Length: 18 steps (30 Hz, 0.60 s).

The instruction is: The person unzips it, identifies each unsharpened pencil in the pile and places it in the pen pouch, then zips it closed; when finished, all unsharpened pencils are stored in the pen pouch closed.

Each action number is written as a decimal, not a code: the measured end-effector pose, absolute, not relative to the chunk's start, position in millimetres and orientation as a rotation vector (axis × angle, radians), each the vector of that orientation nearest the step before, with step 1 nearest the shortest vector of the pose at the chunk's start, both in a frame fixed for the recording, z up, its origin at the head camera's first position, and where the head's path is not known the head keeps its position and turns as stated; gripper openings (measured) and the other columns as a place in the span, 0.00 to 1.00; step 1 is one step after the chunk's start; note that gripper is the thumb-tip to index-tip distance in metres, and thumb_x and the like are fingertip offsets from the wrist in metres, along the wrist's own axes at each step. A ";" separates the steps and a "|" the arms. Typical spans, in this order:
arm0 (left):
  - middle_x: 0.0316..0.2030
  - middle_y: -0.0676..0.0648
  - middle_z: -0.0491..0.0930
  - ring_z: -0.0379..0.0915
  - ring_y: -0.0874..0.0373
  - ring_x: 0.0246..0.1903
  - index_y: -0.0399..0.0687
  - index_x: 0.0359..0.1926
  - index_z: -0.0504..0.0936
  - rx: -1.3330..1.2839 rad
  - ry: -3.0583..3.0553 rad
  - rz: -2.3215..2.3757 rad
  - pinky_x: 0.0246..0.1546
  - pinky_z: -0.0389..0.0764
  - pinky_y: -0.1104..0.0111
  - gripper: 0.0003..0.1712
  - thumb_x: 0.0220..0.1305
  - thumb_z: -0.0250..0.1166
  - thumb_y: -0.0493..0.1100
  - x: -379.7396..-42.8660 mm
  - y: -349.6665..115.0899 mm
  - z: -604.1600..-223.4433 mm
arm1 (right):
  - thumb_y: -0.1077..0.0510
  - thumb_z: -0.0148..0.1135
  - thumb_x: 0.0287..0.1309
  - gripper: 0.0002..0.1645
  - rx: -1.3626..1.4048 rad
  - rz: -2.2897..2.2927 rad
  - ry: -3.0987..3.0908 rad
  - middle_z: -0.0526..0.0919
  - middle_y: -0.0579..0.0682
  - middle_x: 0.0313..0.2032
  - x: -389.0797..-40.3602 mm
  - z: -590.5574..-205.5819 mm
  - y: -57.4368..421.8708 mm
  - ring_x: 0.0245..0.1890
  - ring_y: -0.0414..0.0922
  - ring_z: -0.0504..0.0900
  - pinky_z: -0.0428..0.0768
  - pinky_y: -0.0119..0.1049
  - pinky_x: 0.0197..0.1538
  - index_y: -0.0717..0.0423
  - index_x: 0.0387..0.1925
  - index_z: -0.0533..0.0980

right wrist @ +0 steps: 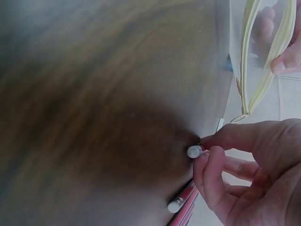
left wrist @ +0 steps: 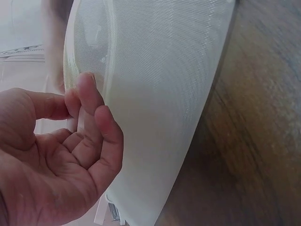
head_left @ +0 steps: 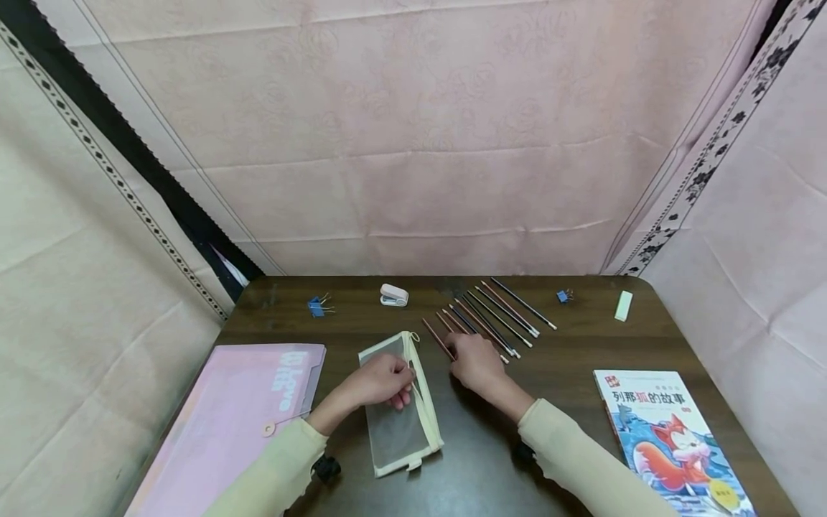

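My left hand [head_left: 382,380] pinches the zipper edge of a mesh pencil pouch [head_left: 395,438] with cream trim. In the right wrist view the two zipper edges of the pouch [right wrist: 277,42] stand apart, meeting at a small loop. The see-through mesh [left wrist: 150,89] fills much of the left wrist view. Just right of the pouch, my right hand [head_left: 479,365] pinches a pencil [head_left: 438,339] between thumb and fingers, close over the table. Its white end [right wrist: 194,151] shows at the fingertips. Several more pencils [head_left: 517,319] lie slanted in a loose row beyond that hand.
A pink folder [head_left: 239,409] lies at the left and a picture book [head_left: 678,438] at the right. Along the back of the brown table [head_left: 446,474] are a blue binder clip [head_left: 316,307], a white stapler [head_left: 393,295], another blue clip [head_left: 563,296] and a pale green eraser-like block [head_left: 623,306].
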<state>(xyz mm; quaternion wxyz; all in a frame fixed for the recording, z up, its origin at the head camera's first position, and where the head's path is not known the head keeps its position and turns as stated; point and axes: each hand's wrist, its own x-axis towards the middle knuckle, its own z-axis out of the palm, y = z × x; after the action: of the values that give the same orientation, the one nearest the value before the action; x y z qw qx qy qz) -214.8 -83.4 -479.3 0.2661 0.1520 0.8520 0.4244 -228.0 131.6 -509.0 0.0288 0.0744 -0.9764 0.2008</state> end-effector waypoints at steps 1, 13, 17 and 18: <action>0.20 0.45 0.84 0.81 0.57 0.17 0.39 0.24 0.79 0.410 2.304 1.144 0.22 0.80 0.63 0.20 0.70 0.52 0.45 -214.8 -83.3 -479.2 | 0.62 0.68 0.47 0.22 0.231 0.610 -3.018 0.84 0.45 0.28 -228.3 -509.5 130.8 0.18 0.43 0.74 0.68 0.37 0.18 0.46 0.48 0.80; 0.20 0.44 0.84 0.81 0.56 0.18 0.37 0.25 0.79 0.392 2.294 1.193 0.26 0.83 0.57 0.19 0.69 0.52 0.44 -217.5 -84.5 -479.0 | 0.58 0.71 0.41 0.27 0.286 0.794 -2.865 0.78 0.38 0.21 -223.4 -490.6 129.3 0.18 0.37 0.73 0.69 0.35 0.22 0.42 0.49 0.77; 0.21 0.43 0.84 0.81 0.56 0.18 0.37 0.25 0.79 0.392 2.290 1.214 0.27 0.82 0.56 0.19 0.69 0.52 0.44 -218.4 -86.5 -478.8 | 0.59 0.69 0.43 0.27 0.271 1.043 -2.769 0.78 0.36 0.21 -216.3 -478.2 130.6 0.18 0.35 0.74 0.71 0.33 0.27 0.39 0.48 0.76; 0.21 0.43 0.84 0.81 0.56 0.18 0.38 0.25 0.79 0.393 2.290 1.218 0.26 0.82 0.56 0.19 0.69 0.52 0.44 -218.7 -87.0 -478.9 | 0.60 0.68 0.44 0.26 0.264 1.118 -2.744 0.79 0.36 0.22 -213.9 -475.7 130.8 0.19 0.35 0.75 0.72 0.33 0.28 0.38 0.48 0.76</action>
<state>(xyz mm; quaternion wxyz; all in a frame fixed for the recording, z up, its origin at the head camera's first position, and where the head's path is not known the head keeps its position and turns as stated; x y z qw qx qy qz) -218.7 -87.0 -478.9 0.2562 0.1448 0.8439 0.4487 -213.9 130.8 -475.7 0.0831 0.0884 -0.9193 0.3745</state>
